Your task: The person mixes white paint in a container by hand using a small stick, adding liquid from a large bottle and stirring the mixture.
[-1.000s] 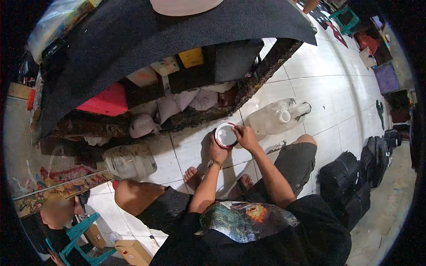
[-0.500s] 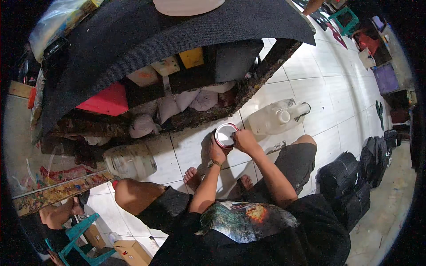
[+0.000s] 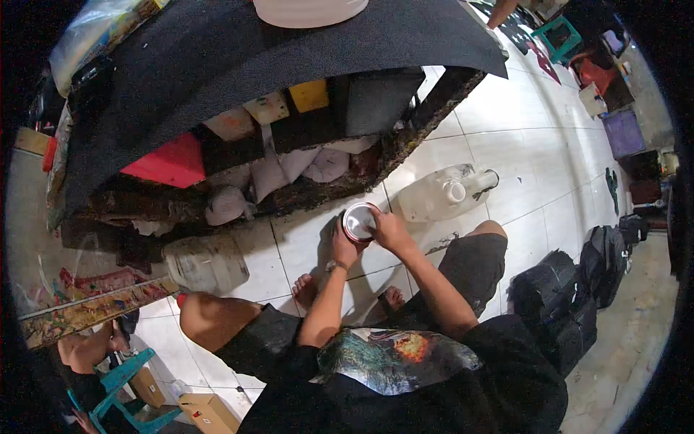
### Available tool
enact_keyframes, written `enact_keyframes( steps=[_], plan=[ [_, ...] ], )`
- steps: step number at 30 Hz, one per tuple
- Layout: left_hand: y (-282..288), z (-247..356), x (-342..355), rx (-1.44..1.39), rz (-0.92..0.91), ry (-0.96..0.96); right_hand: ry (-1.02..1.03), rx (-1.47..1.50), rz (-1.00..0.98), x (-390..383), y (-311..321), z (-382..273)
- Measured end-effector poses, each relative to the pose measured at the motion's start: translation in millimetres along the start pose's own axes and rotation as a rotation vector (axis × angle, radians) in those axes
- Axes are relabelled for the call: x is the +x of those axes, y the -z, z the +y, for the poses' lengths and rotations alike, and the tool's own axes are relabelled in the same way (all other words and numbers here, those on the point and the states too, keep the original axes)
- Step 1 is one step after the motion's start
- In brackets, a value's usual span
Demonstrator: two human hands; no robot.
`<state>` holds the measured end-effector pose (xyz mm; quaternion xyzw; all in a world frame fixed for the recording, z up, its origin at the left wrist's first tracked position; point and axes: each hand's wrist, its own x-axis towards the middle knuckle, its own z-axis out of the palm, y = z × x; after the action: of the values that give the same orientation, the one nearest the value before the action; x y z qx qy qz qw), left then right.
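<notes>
In the head view, the person sits with both knees apart, and a round tin [image 3: 358,221] with a dark red rim is between the hands, above the tiled floor [image 3: 520,163]. Its pale grey, shiny round face is turned up toward the camera; whether that is a lid or the inside cannot be told. The left hand [image 3: 346,247] grips the tin from its lower left side, fingers wrapped around the wall, with a wristwatch [image 3: 335,265] just behind. The right hand [image 3: 391,231] has its fingers bent against the right edge of the rim; whether they pinch it cannot be told.

Near the right hand, a translucent jug [image 3: 428,198] lies on its side on the floor. A clear plastic container [image 3: 208,265] lies to the left, well apart from the tin. Beyond the hands is a tabletop covered in black cloth [image 3: 289,64], with a pink-red box [image 3: 170,163] and a yellow container [image 3: 309,95] beneath. Black bundles [image 3: 546,289] lie at the right, and a teal stool [image 3: 124,377] stands at the lower left beside a cardboard box [image 3: 208,412].
</notes>
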<state>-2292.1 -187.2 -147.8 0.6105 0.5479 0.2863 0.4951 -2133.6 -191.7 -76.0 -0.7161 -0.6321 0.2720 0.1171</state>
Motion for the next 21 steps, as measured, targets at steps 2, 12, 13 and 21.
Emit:
enact_keyframes(
  steps=[2,12,13,21],
  plan=[
    [16.7,-15.7,15.0,0.001,-0.048,-0.159,0.013,-0.052,0.003,-25.3,50.8,-33.9],
    [73.0,-19.0,66.7,0.283,-0.358,-0.233,0.254,-0.347,0.119,-45.9,259.2,89.4],
    [93.3,-45.0,62.8,0.370,-0.265,-0.174,0.312,-0.326,0.022,-26.7,249.5,89.6],
    [54.1,104.4,-3.4,0.453,-0.871,0.303,0.302,-0.182,-0.115,-40.0,244.4,57.1]
  ],
)
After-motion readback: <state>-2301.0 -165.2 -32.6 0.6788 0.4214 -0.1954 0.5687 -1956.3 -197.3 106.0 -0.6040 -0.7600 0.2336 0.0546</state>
